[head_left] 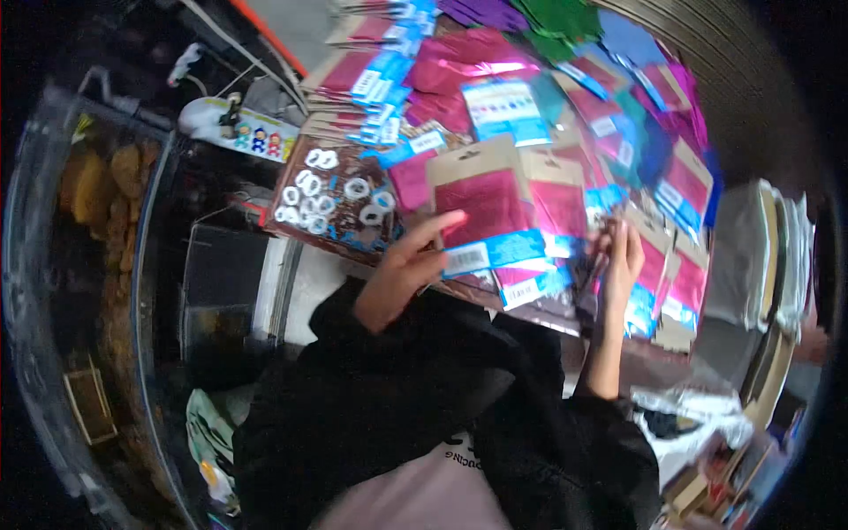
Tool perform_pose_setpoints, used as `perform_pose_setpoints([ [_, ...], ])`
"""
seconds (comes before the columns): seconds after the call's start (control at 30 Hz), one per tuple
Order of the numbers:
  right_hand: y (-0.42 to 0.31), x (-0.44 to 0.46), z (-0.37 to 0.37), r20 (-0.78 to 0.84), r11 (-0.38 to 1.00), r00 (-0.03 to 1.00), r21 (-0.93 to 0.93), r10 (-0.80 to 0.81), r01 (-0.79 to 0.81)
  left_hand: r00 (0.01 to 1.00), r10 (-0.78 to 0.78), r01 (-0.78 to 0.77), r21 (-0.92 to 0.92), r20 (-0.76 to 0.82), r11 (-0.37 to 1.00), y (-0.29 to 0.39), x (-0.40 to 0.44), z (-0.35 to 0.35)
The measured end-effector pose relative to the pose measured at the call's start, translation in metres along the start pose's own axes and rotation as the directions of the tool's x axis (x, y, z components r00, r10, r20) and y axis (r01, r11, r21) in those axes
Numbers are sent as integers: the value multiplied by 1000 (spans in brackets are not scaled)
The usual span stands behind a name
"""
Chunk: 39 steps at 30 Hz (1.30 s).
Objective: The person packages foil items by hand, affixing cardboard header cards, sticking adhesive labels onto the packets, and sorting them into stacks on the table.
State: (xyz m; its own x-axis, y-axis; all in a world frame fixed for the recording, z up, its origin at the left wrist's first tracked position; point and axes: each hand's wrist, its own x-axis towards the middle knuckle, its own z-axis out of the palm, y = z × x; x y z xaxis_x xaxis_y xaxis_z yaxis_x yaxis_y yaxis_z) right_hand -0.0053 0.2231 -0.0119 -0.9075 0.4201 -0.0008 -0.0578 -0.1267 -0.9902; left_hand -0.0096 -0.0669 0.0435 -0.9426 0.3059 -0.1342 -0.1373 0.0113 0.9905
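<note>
The black jacket (389, 402) was nearest; over the counter (341, 166), my left hand (399, 272) gripped one pink packet (484, 208), but my right hand's (622, 261) grip I could not tell.

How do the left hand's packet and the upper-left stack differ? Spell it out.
The packet is single, its red front in view; the stack is many packets, mostly overlapping. The left hand holds the packet's left edge; no hand touches the stack. Both show tan, red and blue with white labels.
</note>
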Motion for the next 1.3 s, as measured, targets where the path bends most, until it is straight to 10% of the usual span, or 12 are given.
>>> perform_pose_setpoints([
  [0.13, 21, 6, -8, -11, 991, 994, -76, -109, 108, 986, -106, 77, -204, -132, 976, 25, 15, -66],
  [0.27, 27, 10, -8, -31, 977, 986, -139, -166, 160, 879, 198, -149, 145, -434, 978, 47, 73, -136],
  [0.57, 35, 6, -21, -22, 924, 982, -343, -187, 169, 911, 26, 120, 325, -411, 938, 13, 172, -192],
  [0.8, 25, 7, 7, 139, 634, 934, -700, -330, 328, 833, 401, 13, 739, -380, 674, 12, 164, -171],
  [0.9, 28, 8, 12, 164, 614, 936, -717, -313, 331, 912, 407, -201, 816, -45, 542, 26, 151, -93],
  [1.03, 23, 7, 7, 73, 703, 981, -688, -182, 181, 647, 536, -710, 685, 542, 163, -35, 211, -34],
  [1.2, 17, 2, 0, 46, 833, 968, -500, -248, 237, 606, 426, -713, 696, 672, -85, -56, 240, -1],
  [1.3, 18, 5, -5, 113, 823, 963, -500, -246, 269, 705, 306, -672, 741, 640, 0, -25, 221, 1],
])
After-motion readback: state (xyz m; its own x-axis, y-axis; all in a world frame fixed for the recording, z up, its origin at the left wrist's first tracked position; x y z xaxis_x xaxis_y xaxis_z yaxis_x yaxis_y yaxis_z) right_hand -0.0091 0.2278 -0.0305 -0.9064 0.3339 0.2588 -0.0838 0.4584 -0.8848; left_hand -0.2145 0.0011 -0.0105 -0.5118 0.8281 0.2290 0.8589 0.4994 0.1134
